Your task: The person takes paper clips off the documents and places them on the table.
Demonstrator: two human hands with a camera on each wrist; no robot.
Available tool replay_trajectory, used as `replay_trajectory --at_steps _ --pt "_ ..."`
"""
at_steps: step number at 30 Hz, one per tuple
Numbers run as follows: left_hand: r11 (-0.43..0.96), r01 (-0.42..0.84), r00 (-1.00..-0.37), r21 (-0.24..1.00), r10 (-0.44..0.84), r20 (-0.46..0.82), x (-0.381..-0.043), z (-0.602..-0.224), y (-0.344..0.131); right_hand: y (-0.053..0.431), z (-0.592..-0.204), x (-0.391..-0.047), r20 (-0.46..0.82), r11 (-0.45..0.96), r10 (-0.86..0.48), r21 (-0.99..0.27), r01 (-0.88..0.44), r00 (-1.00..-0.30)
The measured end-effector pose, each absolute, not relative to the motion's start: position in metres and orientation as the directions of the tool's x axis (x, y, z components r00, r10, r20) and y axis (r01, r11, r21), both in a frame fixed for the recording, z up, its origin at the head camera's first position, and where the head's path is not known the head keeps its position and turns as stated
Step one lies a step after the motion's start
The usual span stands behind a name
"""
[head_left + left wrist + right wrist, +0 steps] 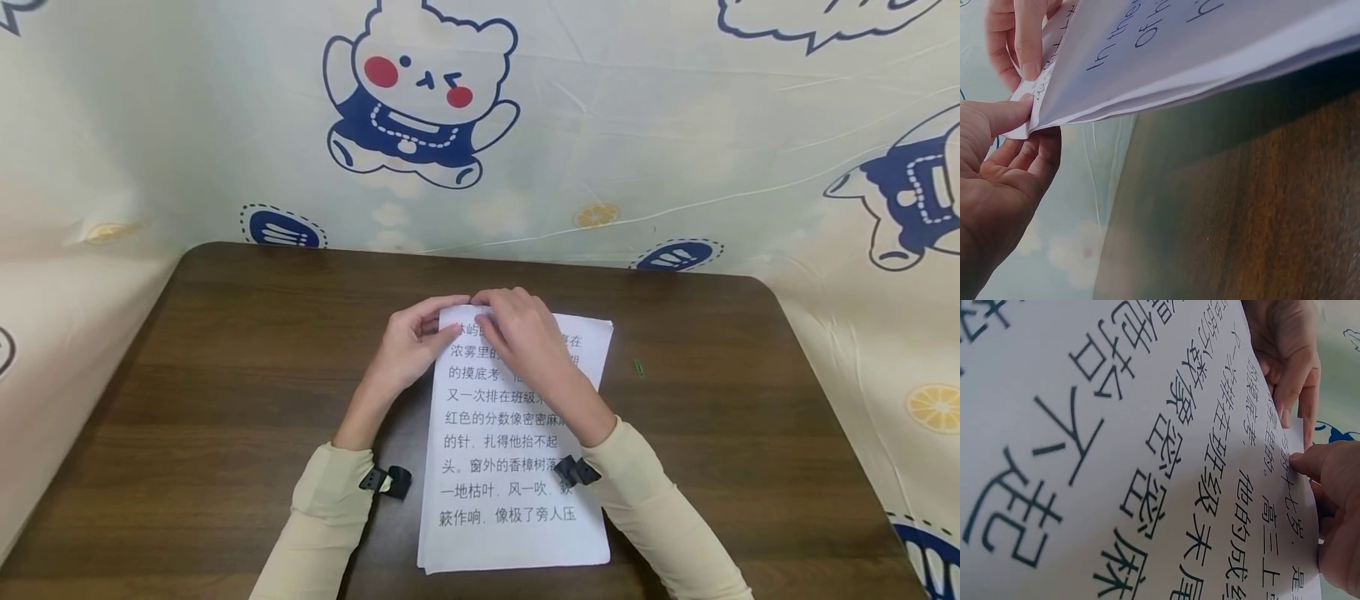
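Observation:
A thin stack of white paper sheets [517, 537] with large printed Chinese text lies lengthwise on the table. At its top left corner my left hand [401, 350] pinches the sheets, thumb on the printed face and fingers behind, as the left wrist view shows. My right hand [531, 342] reaches across the page and grips the top edge close beside the left one, its thumb on the printed side. The left wrist view shows the sheets [1147, 81] lifted at this end, with Latin lettering on the visible face. Sheet edges are slightly offset at the lower left.
A tiny green object [639, 368] lies right of the sheets, too small to identify. The dark wooden table [187, 417] has rounded far corners. Behind it hangs a pale cloth [600, 125] with cartoon bears. Small black devices [577, 471] sit on both wrists.

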State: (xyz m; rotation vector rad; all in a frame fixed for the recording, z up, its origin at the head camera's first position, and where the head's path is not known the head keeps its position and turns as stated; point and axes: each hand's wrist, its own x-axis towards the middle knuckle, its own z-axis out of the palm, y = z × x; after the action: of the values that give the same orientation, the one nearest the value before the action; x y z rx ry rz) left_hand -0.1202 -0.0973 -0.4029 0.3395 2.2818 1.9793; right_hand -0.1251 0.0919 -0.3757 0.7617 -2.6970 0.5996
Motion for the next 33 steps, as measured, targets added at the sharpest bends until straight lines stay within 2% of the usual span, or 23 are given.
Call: replay_trajectory --at_steps 11,20,33 --pt "0.137 0.094 -0.97 0.986 0.235 0.06 -0.122 -0.403 -0.096 0.091 -0.38 -0.125 0.434 0.806 -0.463 -0.156 -0.571 -0.773" --pt "0.131 0.109 -0.968 0.985 0.238 0.075 -0.121 -0.403 -0.096 0.093 -0.384 -0.124 0.503 0.802 -0.466 -0.106 -0.587 -0.728" --pt "0.121 0.114 -0.964 0.986 0.251 0.081 -0.12 -0.402 -0.096 0.094 -0.385 -0.127 0.526 0.809 -0.479 -0.047 -0.587 -0.703"
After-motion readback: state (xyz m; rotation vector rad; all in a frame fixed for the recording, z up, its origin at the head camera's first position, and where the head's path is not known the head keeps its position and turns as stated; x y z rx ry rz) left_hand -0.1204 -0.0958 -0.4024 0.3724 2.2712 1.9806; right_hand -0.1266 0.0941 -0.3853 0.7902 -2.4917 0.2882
